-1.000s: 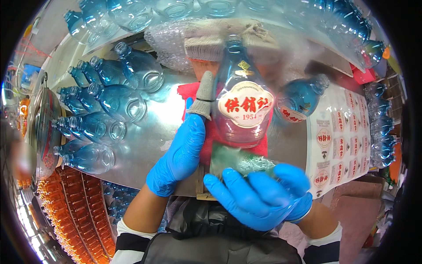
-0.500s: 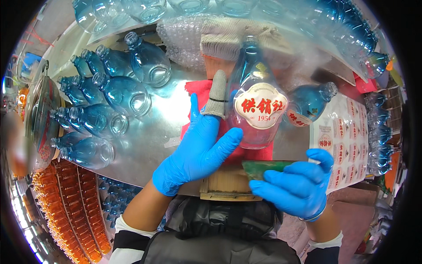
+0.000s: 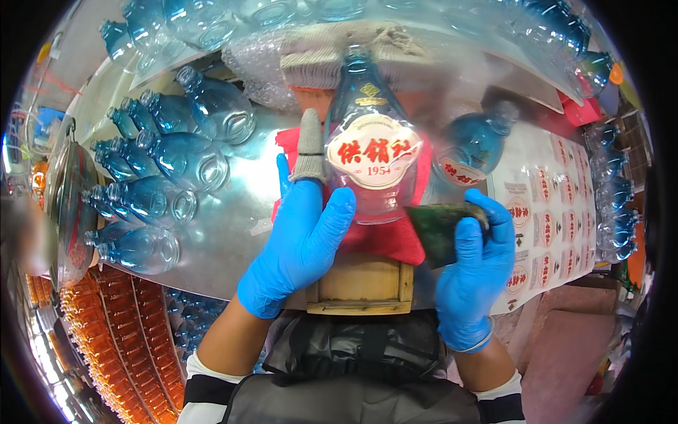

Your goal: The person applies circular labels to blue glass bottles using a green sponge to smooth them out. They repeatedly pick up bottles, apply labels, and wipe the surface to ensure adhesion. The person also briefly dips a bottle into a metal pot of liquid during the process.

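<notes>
A clear blue glass bottle [image 3: 367, 95] with a cream label [image 3: 373, 152] bearing red lettering lies tilted, neck away from me, on a red cloth [image 3: 392, 240]. My left hand [image 3: 296, 233], in a blue glove with a grey cloth cover on one finger, rests along the bottle's left side. Its fingers are stretched and the thumb is apart near the base; contact under the bottle is hidden. To the right of the base, my right hand [image 3: 477, 261], also gloved, is closed on a flat dark-green scraper-like piece [image 3: 439, 230], its edge near the bottle.
A second labelled blue bottle [image 3: 470, 152] lies right, near a sheet of printed labels [image 3: 540, 212]. Several plain blue bottles [image 3: 187, 159] stand left. A wooden frame [image 3: 360, 286] is under the cloth. Bubble wrap [image 3: 261, 63] and stacked cloths [image 3: 332, 60] lie behind.
The view has shifted, so the bottle and both hands appear further left. My right hand has turned upright, and the green piece now shows its broad face near the bottle's base.
</notes>
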`<state>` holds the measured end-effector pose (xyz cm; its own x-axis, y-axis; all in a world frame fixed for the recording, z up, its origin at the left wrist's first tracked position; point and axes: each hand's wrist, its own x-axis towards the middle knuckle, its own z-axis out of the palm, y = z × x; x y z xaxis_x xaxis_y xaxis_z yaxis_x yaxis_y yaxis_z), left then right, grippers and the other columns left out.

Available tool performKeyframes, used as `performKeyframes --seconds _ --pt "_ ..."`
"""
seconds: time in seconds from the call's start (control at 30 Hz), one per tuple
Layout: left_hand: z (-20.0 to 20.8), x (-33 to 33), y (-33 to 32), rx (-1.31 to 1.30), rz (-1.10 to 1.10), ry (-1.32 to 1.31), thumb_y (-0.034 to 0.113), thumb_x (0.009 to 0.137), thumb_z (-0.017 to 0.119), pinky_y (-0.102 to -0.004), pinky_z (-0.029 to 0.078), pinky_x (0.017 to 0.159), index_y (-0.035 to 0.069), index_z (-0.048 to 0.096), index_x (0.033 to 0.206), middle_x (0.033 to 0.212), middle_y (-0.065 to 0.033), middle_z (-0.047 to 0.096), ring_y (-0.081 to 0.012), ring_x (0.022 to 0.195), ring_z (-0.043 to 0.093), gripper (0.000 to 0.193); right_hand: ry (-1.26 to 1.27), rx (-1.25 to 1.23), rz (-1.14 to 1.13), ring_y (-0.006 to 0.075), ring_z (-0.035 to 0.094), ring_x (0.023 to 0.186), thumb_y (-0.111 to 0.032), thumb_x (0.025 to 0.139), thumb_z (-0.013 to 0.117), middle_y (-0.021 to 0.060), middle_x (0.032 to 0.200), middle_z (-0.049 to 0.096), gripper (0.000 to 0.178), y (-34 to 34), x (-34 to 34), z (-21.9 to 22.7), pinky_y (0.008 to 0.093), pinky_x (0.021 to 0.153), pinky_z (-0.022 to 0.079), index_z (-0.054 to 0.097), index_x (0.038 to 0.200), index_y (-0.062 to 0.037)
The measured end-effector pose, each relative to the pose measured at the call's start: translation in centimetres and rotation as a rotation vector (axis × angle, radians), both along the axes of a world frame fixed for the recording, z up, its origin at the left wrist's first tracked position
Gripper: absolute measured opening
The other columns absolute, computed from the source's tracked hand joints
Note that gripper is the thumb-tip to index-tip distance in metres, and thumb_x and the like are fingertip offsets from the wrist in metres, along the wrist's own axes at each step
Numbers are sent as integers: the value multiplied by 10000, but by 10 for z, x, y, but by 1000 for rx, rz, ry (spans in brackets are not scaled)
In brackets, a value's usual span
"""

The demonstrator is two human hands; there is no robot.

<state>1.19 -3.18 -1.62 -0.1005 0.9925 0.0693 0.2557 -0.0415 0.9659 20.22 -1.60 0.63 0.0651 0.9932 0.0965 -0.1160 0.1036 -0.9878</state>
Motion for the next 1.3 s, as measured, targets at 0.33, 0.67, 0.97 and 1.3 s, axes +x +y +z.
performKeyframes --seconds 0.33,0.67,0.97,1.3 --pt "1 -6 1 -41 -10 -106 271 909 431 -355 195 1054 -31 111 1413 1401 -161 290 -238 1275 313 669 354 -388 -220 116 538 844 -227 916 532 49 915 572 228 14 -18 -12 231 758 449 584 1014 -28" --pt "27 5 24 -132 -28 -395 252 825 546 -391 -87 1092 -19 29 1430 1475 -174 174 -255 1352 203 841 7 -206 302 -27 362 537 -62 740 720 -11 1047 604 628 44 -35 11 132 496 323 446 1305 -45" --pt "27 9 34 6 -71 -744 152 836 511 -389 265 1063 60 20 1451 1459 -151 206 -260 1290 325 792 152 -282 327 -30 353 568 -60 772 692 47 1241 550 632 53 -35 2 129 518 335 417 1340 -61" --pt "27 4 37 24 -89 -693 52 860 470 -357 290 1051 79 73 1454 1473 -117 197 -238 1285 330 715 116 -274 451 -37 328 572 -12 721 695 4 1308 497 735 57 -35 3 116 508 309 367 1375 -85"
